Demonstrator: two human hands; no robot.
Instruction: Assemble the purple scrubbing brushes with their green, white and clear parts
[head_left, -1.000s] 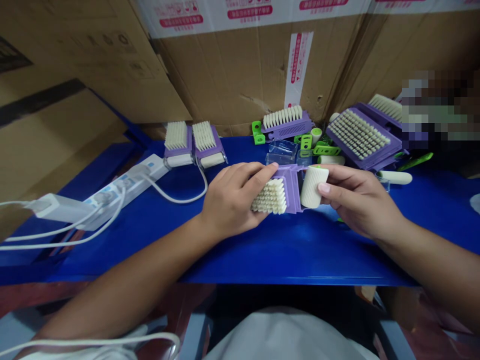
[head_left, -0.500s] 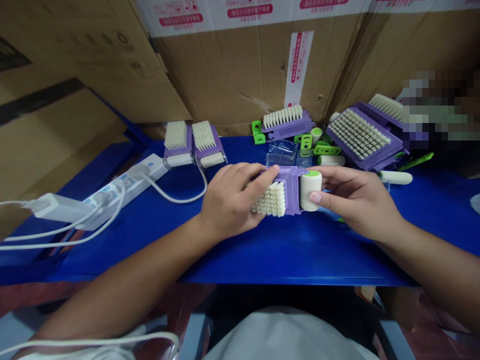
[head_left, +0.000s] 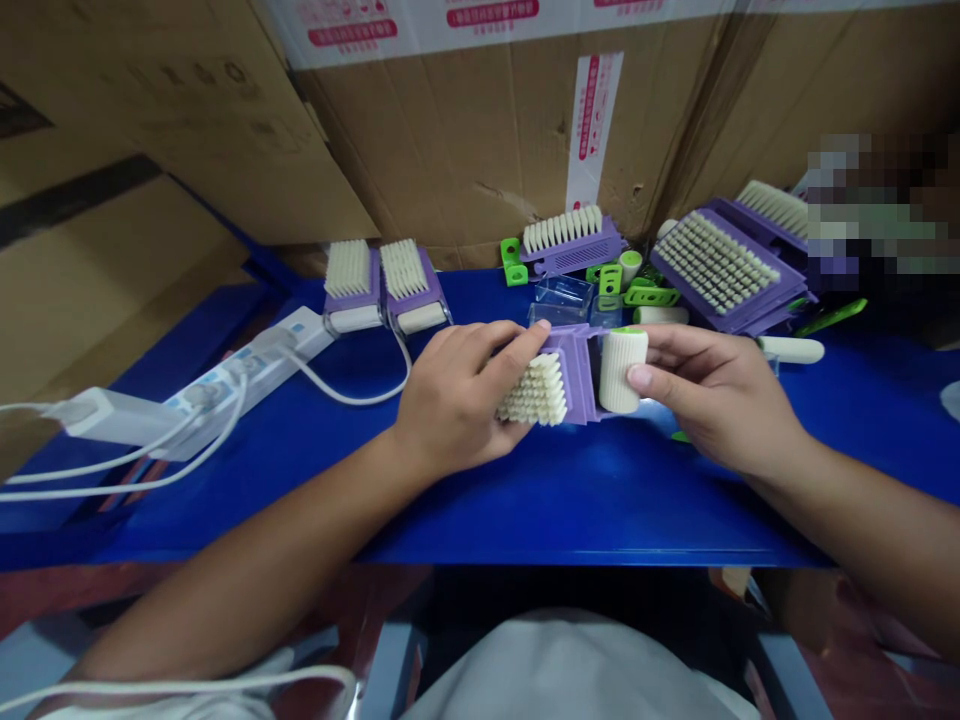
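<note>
My left hand [head_left: 457,400] is wrapped over a purple brush [head_left: 576,375] with cream bristles, held above the blue table. At the brush's right end is a ribbed white roller [head_left: 623,372] with a green cap. My right hand [head_left: 720,400] grips this roller between thumb and fingers. Between the roller and the purple body a dark gap shows. Behind my hands lie clear plastic pieces [head_left: 564,294] and green brackets [head_left: 651,294].
Two finished-looking brushes [head_left: 351,280] stand at the back left beside a white power strip [head_left: 247,375] with cables. More purple brushes [head_left: 720,270] are piled at the back right, near a blurred person. Cardboard boxes [head_left: 465,140] line the back.
The roller's near end has shifted slightly right, and the gap between it and the purple body looks wider. Both hands keep their hold.
</note>
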